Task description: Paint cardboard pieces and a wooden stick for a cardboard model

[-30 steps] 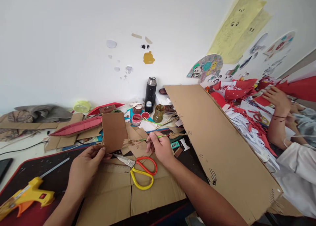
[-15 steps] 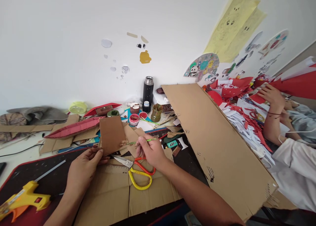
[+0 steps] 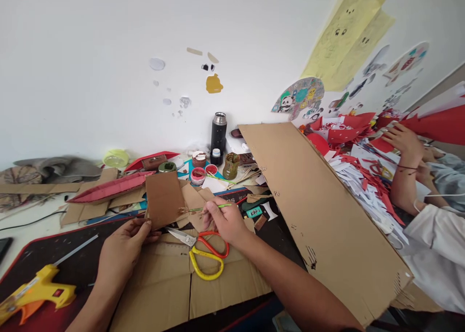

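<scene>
A small brown-painted piece of cardboard (image 3: 165, 196) is pinched at its lower left corner by my left hand (image 3: 129, 247). My right hand (image 3: 223, 220) grips a thin green paintbrush (image 3: 198, 208), its bristle end at the right edge of the brown piece. Below both hands, scissors (image 3: 203, 254) with one red and one yellow handle lie on a flat cardboard sheet (image 3: 156, 283). Behind the brown piece stand open paint jars, among them a pink-red jar (image 3: 198, 176) and a green one (image 3: 167, 167).
A yellow glue gun (image 3: 39, 291) lies at the left. A large cardboard panel (image 3: 319, 216) leans across the right side. A black flask (image 3: 218, 136) and a jar of murky liquid (image 3: 231, 166) stand by the wall. Another person's hand (image 3: 405, 141) works beside paper strips (image 3: 358, 191).
The view has shifted very slightly. My hands, the brush and the brown cardboard stay almost where they were, with the brush tip still at the piece's right edge.
</scene>
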`<state>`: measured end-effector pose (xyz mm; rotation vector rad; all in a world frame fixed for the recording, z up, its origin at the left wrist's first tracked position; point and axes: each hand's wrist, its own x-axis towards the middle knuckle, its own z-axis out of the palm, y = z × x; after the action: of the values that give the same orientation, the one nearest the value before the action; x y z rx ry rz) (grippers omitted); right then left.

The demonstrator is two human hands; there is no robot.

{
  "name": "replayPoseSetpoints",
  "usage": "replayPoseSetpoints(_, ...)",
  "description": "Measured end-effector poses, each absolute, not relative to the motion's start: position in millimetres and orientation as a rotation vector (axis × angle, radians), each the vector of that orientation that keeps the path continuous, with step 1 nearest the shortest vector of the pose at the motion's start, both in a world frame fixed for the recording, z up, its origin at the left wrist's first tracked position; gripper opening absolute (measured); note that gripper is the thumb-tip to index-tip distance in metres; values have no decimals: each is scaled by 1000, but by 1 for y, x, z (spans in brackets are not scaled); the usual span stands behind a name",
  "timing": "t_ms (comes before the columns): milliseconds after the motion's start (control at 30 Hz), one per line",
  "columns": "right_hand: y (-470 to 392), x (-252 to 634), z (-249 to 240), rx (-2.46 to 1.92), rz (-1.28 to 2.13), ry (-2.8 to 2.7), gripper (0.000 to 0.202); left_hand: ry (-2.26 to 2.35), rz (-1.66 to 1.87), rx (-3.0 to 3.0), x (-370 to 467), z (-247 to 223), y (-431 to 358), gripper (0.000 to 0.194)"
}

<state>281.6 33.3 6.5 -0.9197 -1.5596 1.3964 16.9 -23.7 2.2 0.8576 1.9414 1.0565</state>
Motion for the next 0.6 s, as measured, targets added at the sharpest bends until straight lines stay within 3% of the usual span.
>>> replayPoseSetpoints(433, 38, 283, 3, -1021, 1380, -1498, 63, 1985, 1006, 856, 24, 14, -23, 41)
replayPoseSetpoints(600, 35, 273, 5, -909, 1425, -1552, 60, 1989, 939, 889, 24, 18, -25, 56)
